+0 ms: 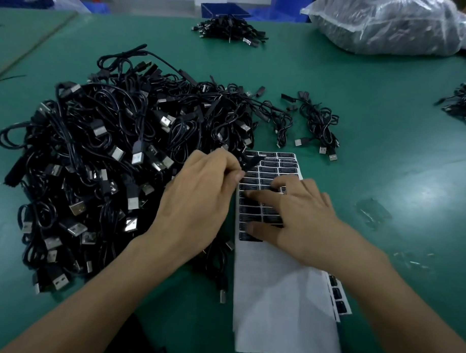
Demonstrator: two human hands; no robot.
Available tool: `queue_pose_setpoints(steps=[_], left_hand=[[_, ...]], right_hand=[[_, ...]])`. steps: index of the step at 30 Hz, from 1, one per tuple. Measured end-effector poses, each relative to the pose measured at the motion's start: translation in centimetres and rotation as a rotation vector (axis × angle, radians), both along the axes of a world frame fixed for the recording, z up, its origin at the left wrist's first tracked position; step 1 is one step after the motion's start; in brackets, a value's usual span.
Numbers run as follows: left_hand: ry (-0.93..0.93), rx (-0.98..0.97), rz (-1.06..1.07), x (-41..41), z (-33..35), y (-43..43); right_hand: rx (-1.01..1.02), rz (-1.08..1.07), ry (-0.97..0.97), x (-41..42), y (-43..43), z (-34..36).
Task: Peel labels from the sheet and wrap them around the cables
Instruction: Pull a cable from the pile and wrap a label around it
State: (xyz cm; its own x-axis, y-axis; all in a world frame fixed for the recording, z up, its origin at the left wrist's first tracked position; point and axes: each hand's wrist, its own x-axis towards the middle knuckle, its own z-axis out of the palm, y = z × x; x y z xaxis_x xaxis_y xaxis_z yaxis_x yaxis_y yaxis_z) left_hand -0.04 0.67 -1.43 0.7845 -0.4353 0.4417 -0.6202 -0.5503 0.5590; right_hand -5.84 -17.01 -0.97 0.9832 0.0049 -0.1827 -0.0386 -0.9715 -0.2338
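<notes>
Right hand (299, 215) presses flat, fingers spread, on the label sheet (280, 297) — pinning it for peeling; left hand (199, 199), beside the sheet's edge, pinches a cable (247, 164) for wrapping.

worktop (361, 107) is matt green with a slight sheen, cables (108, 145) glossy black plastic with shiny metal plugs, label sheet (282, 310) plain white paper, bag (390, 23) crinkly clear plastic.

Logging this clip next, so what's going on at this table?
The person's left hand pinches a thin black cable end over the far left corner of the white sheet of black rectangular labels. The right hand lies flat on that sheet, fingers spread over the labels. The sheet's lower part is already bare. A tangled pile of black USB cables lies to the left.
</notes>
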Motion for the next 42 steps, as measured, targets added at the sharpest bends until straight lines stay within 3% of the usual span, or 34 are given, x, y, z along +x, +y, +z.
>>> queue_pose_setpoints(steps=[3, 6, 9, 14, 22, 27, 32, 38, 42], left_hand=[[0.003, -0.080, -0.024, 0.0, -0.1, 0.0], [0.005, -0.176, -0.105, -0.1, 0.3, 0.2], [-0.081, -0.213, -0.180, -0.3, 0.8, 0.3], [-0.058, -0.151, -0.197, -0.2, 1.7, 0.4], [0.016, 0.055, -0.171, 0.8, 2.6, 1.4], [-0.072, 0.171, -0.159, 0.7, 3.2, 1.7], [-0.232, 0.457, -0.125, 0.4, 3.3, 1.8], [-0.177, 0.501, -0.058, 0.2, 3.7, 1.8], [-0.105, 0.519, -0.056, 0.6, 4.3, 2.4]], right_hand=[[0.161, 0.038, -0.067, 0.9, 1.1, 0.1], [0.467, 0.088, -0.250, 1.5, 2.4, 0.2], [0.646, 0.029, -0.394, 1.8, 3.5, -0.4], [0.706, -0.050, -0.593, 2.0, 4.0, -1.5], [0.977, 0.043, -0.494, 1.3, 2.3, -1.5], [1.103, -0.129, -0.464, 1.6, 2.7, -1.2], [1.148, -0.314, -0.538, 1.3, 3.8, -1.4], [1.130, -0.439, -0.745, 2.0, 3.8, -0.9], [1.347, -0.555, -0.855, 2.0, 2.6, 0.2]])
